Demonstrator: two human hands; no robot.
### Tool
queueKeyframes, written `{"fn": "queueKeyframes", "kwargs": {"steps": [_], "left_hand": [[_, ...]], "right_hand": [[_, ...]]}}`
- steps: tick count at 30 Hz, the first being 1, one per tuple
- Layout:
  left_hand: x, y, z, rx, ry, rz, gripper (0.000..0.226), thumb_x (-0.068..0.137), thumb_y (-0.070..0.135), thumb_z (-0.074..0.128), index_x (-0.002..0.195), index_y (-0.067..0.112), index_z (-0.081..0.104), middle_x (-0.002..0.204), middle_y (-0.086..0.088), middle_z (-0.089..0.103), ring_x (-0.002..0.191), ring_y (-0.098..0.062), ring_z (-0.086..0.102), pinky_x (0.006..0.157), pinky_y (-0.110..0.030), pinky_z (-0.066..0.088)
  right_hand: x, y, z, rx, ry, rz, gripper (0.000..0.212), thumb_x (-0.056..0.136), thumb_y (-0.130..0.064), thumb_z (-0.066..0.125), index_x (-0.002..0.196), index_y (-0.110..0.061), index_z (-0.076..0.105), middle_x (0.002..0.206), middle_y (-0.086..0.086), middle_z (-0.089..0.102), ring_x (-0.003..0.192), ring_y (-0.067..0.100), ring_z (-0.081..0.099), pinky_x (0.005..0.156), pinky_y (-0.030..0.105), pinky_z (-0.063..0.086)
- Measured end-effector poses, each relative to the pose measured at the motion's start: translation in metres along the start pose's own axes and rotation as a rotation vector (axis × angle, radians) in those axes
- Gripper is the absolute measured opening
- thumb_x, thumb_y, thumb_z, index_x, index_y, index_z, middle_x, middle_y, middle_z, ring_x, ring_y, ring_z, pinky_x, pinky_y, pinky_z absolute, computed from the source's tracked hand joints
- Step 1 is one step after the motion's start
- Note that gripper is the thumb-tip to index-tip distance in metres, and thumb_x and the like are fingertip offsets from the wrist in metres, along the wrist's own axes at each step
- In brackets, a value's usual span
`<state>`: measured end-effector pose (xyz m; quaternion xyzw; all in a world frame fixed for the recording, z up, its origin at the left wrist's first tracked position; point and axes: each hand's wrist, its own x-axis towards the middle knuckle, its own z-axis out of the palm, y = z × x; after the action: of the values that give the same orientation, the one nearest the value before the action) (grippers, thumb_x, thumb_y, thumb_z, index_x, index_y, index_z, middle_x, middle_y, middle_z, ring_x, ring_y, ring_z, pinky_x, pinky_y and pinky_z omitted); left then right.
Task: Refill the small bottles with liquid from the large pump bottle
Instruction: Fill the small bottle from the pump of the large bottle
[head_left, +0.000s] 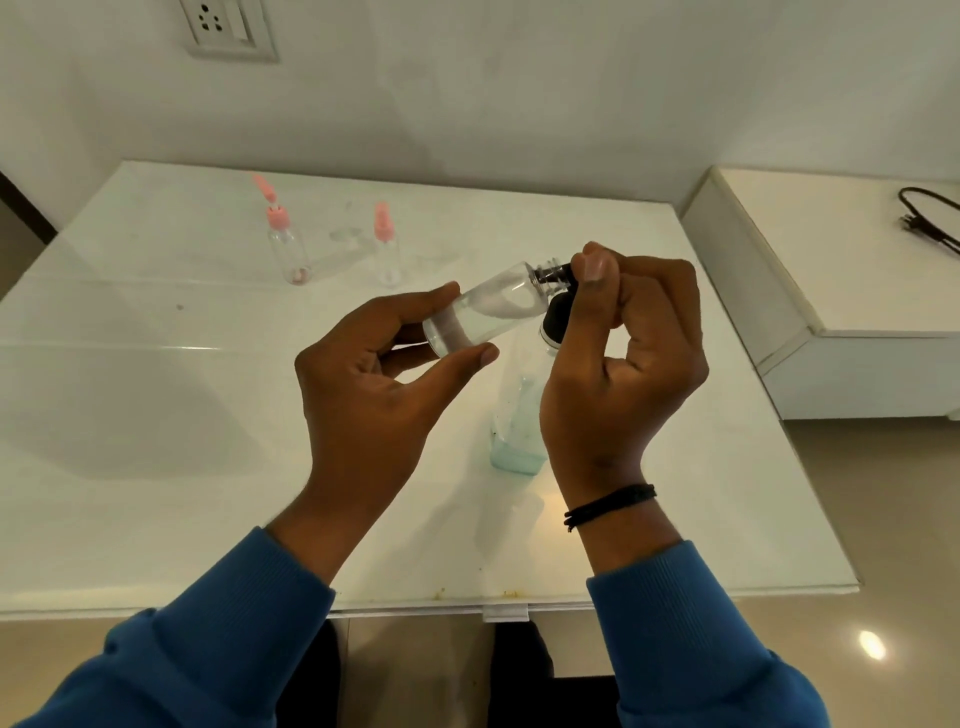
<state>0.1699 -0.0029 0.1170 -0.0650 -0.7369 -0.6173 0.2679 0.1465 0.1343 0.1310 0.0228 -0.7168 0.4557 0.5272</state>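
Holding small bottle (470, 314) tilted above desk (156, 364), left hand (374, 384) gripping its base; right hand (623, 353) pinching pump nozzle (558, 273) at its mouth. Likely light, slippery; gripping mid-body seeming safest.

Left hand (379, 374) grips small clear bottle (483, 312) tilted, neck at black pump nozzle (558, 271) under right hand (623, 353). Large pump bottle (519, 415) stands on tabletop (156, 415) between hands.
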Motion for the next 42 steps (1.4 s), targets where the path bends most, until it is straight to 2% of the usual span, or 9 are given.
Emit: {"fn": "queueKeyframes", "kwargs": {"steps": [6, 10, 24, 42], "left_hand": [[0.001, 0.004, 0.001, -0.009, -0.002, -0.002, 0.046, 0.077, 0.017, 0.089, 0.119, 0.011, 0.07, 0.113, 0.003, 0.073, 0.105, -0.014, 0.072, 0.083, -0.022, 0.06], [0.0, 0.001, 0.0, 0.004, -0.002, 0.001, 0.047, 0.078, 0.016, 0.089, 0.12, 0.008, 0.07, 0.114, 0.0, 0.073, 0.106, -0.016, 0.072, 0.083, -0.025, 0.061], [-0.001, 0.003, 0.001, -0.01, -0.001, 0.005, 0.046, 0.077, 0.016, 0.089, 0.119, 0.009, 0.07, 0.112, 0.001, 0.073, 0.104, -0.014, 0.073, 0.084, -0.02, 0.059], [-0.001, 0.001, 0.0, 0.003, -0.001, -0.01, 0.047, 0.078, 0.017, 0.088, 0.121, 0.008, 0.071, 0.114, -0.003, 0.074, 0.106, -0.018, 0.073, 0.084, -0.027, 0.062]], "right_hand": [[0.009, -0.002, -0.002, -0.048, 0.008, -0.014, 0.027, 0.1, -0.014, 0.059, 0.078, -0.006, 0.072, 0.08, 0.003, 0.066, 0.073, 0.026, 0.057, 0.064, 0.056, 0.043], [0.001, -0.001, -0.001, -0.004, -0.009, 0.019, 0.022, 0.101, -0.013, 0.059, 0.085, -0.006, 0.074, 0.087, -0.001, 0.066, 0.077, 0.026, 0.061, 0.063, 0.057, 0.047], [0.01, -0.002, -0.001, -0.02, -0.005, 0.045, 0.027, 0.1, -0.014, 0.06, 0.077, -0.008, 0.072, 0.079, 0.0, 0.064, 0.072, 0.029, 0.058, 0.062, 0.056, 0.045], [0.007, -0.001, 0.0, -0.02, -0.01, 0.031, 0.029, 0.101, -0.015, 0.058, 0.076, -0.004, 0.069, 0.078, 0.003, 0.063, 0.071, 0.028, 0.057, 0.061, 0.055, 0.045]]}}
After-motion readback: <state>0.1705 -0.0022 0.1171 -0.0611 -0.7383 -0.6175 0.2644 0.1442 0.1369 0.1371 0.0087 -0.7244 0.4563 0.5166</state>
